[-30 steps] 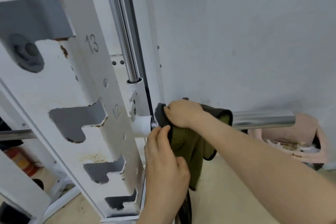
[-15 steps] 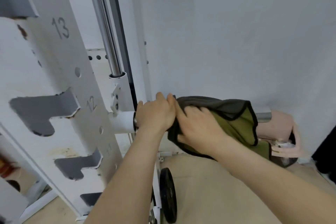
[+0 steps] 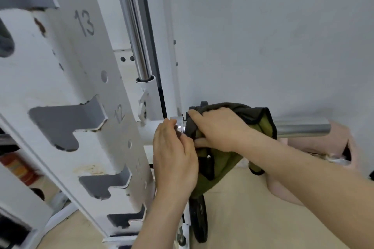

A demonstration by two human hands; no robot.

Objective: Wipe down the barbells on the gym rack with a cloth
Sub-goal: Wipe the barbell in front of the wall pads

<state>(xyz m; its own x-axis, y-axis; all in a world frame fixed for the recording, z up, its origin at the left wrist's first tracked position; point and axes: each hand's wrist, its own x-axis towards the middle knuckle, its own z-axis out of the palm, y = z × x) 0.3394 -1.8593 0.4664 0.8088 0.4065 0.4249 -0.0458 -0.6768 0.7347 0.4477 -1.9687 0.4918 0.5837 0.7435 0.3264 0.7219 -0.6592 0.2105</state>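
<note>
The barbell's chrome sleeve [image 3: 301, 128] sticks out to the right from the white rack upright [image 3: 66, 87]. An olive-green cloth [image 3: 261, 125] with black trim is wrapped over the sleeve's inner end, next to the collar [image 3: 179, 125]. My right hand [image 3: 216, 129] grips the cloth around the sleeve. My left hand [image 3: 174, 153] comes up from below, and its fingertips rest on the collar and the white tube beside the cloth. The cloth's loose end hangs down behind my left hand.
A vertical chrome guide rod [image 3: 133, 26] runs up behind the upright. A black weight plate [image 3: 199, 220] stands on the floor below. A pink object [image 3: 340, 143] lies under the sleeve's tip by the white wall. The upright has numbered hook slots [image 3: 66, 125].
My right hand has slid the cloth left toward the collar, baring more chrome at the tip. My left hand has let go of the bar and dropped lower, with only its fingertips on the collar.
</note>
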